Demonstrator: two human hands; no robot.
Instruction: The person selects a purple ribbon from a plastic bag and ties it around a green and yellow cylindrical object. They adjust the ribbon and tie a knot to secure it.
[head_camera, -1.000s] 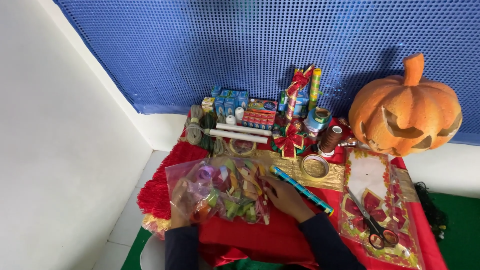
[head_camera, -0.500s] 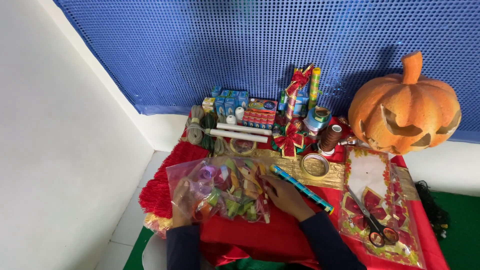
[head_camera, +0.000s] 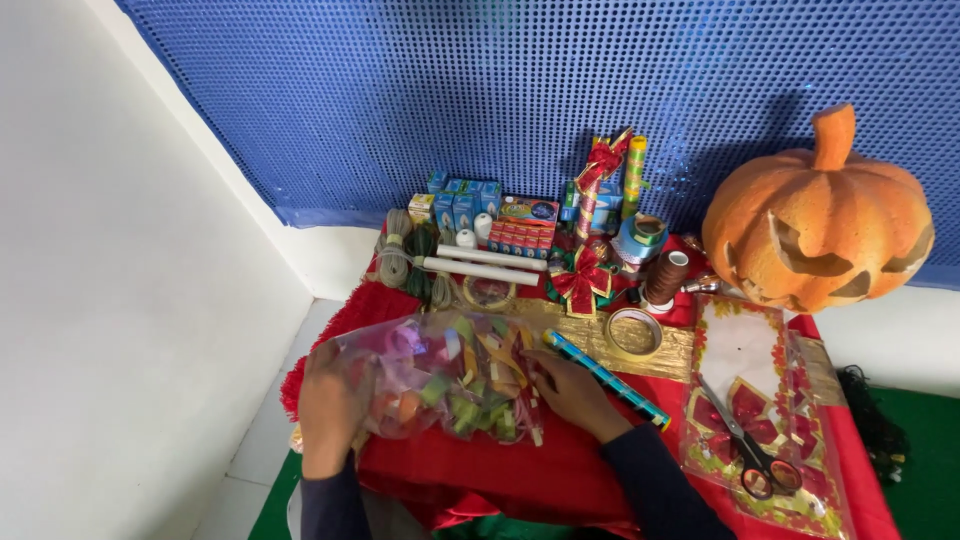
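In the head view, 2 hands are working on a clear plastic bag (head_camera: 440, 375) full of colourful ribbon pieces, which is lying on the near left part of a red cloth (head_camera: 560, 470) covering a low table. The left hand (head_camera: 328, 405) is gripping the bag's left end, fingers curled against the plastic. The right hand (head_camera: 572, 392) is pressing on the bag's right edge, fingers bent onto it; whether it is pinching the plastic or only resting on it cannot be told. The 2 hands are sitting well apart, with the bag stretching between them.

Just beside the right hand, a slim blue and gold stick (head_camera: 605, 377) is lying at a slant. Past it, a roll of tape (head_camera: 633, 332) is resting on a strip of gold ribbon (head_camera: 590, 335). To the right, black-handled scissors (head_camera: 745, 447) are lying on a clear packet of red and gold flower cutouts (head_camera: 760, 410). A carved orange pumpkin (head_camera: 820, 225) is standing at the far right. Along the back, small blue boxes (head_camera: 465, 205), 2 white tubes (head_camera: 480, 265), a red and gold bow (head_camera: 581, 281) and a brown thread spool (head_camera: 664, 280) are crowding against a blue dotted wall (head_camera: 480, 90).
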